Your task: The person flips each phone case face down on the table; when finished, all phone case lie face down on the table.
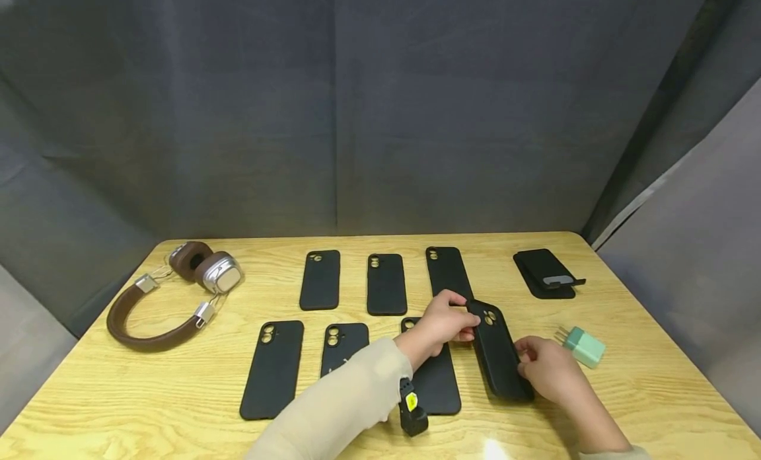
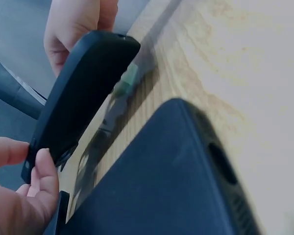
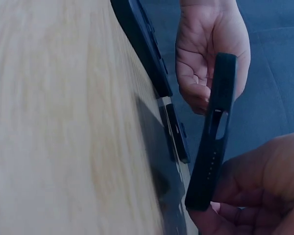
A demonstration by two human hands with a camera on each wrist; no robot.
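A black phone case [image 1: 498, 354] is held tilted just above the table, its camera cutout at the upper end. My left hand [image 1: 442, 321] pinches the upper left corner between thumb and fingers, as the left wrist view shows on the case [image 2: 81, 93]. At the lower right edge, my right hand [image 1: 549, 367] grips the same case; the right wrist view shows its end with a port slot and small holes [image 3: 213, 169]. Under my left wrist lies another black case [image 1: 436, 381], partly covered by the hand. A third case [image 1: 448, 268] lies just behind.
Several more black cases lie in two rows, among them a front-left one [image 1: 273, 367], a partly covered one [image 1: 345, 344] and back ones [image 1: 321, 281]. Brown headphones [image 1: 127, 314] rest at left. A green charger [image 1: 585, 347] and a black item with a grey strip [image 1: 541, 265] are at right.
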